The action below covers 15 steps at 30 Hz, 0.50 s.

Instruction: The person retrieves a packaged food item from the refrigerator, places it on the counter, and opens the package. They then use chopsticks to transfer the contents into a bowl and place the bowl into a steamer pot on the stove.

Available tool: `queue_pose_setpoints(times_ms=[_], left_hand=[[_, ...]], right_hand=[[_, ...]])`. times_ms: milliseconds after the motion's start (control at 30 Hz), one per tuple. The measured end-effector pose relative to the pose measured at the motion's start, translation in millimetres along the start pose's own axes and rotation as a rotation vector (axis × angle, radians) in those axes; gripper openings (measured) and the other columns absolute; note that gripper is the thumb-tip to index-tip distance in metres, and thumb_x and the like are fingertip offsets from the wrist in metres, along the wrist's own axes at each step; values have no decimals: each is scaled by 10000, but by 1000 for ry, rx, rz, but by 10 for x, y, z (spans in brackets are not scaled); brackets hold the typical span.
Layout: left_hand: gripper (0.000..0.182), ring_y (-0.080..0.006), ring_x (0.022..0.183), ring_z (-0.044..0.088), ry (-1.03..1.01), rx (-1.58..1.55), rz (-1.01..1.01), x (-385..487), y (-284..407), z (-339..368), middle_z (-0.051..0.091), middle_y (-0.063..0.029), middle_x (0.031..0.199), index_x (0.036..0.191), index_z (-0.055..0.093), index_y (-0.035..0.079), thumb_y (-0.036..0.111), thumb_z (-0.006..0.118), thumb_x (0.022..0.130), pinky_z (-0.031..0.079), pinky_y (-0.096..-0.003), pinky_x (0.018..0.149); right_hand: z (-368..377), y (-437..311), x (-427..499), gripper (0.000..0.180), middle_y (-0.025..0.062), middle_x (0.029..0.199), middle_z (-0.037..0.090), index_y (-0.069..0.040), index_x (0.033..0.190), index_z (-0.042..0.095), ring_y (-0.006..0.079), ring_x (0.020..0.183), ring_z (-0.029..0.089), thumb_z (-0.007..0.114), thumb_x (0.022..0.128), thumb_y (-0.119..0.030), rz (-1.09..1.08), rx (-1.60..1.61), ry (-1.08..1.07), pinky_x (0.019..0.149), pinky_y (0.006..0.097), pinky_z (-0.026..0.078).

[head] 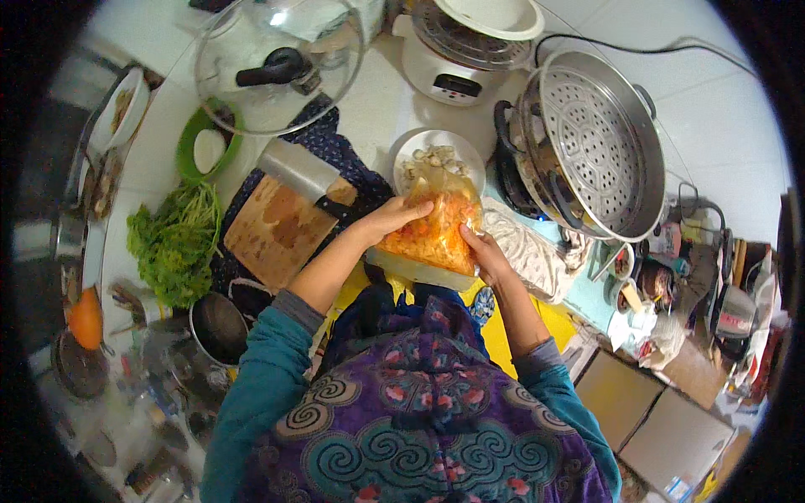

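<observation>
Both my hands grip a clear plastic bag [434, 232] packed with orange-red chopped food. My left hand [399, 217] presses its left side, thumb lying across the front. On the lower right side is my right hand [485, 251], its thumb on the plastic. The bag hangs over the counter's front edge, close to my body. Behind its top, a white plate [402, 144] with pale whitish food pieces is partly covered. Left of the bag, a cleaver [299, 166] lies across a wooden cutting board [277, 226] on a dark patterned cloth [321, 135].
Leafy greens [173, 245] and a green basin [188, 141] lie at left, below a large glass lid [220, 56]. A white electric cooker [434, 75] stands at the back. At right are a perforated metal steamer [597, 138], a light cloth [528, 251] and cluttered jars. A dark pot [217, 327] sits lower left.
</observation>
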State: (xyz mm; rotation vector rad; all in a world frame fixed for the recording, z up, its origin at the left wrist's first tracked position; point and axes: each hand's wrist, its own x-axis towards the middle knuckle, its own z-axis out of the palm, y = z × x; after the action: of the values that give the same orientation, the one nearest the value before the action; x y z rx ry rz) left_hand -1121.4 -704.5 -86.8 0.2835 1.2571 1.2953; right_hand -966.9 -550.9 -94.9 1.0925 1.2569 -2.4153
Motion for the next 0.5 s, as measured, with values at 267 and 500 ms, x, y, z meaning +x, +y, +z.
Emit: queue_pose_setpoints(times_ms=[267,500], left_hand=[[776,-198,1159,398,-241,-356,-88,283,-54,-219,355,-91,1287,1335,162,67,83,649,732,336,-337,976],[1002,-209,1246,254,-117,-116,13,266,-147,-129,183,-111,1373,1363,-33,80,-67,650,644,290,-315,989]], right_hand=[[-213,-133,196,489,128,1060,561,43,1126,453,194,943,569,634,776,-246,9,54,-139,812,300,466],[-404,-290,284,540,122,1069,555,33,1137,451,202,959,553,705,685,-117,104,-76,-292,862,301,429]])
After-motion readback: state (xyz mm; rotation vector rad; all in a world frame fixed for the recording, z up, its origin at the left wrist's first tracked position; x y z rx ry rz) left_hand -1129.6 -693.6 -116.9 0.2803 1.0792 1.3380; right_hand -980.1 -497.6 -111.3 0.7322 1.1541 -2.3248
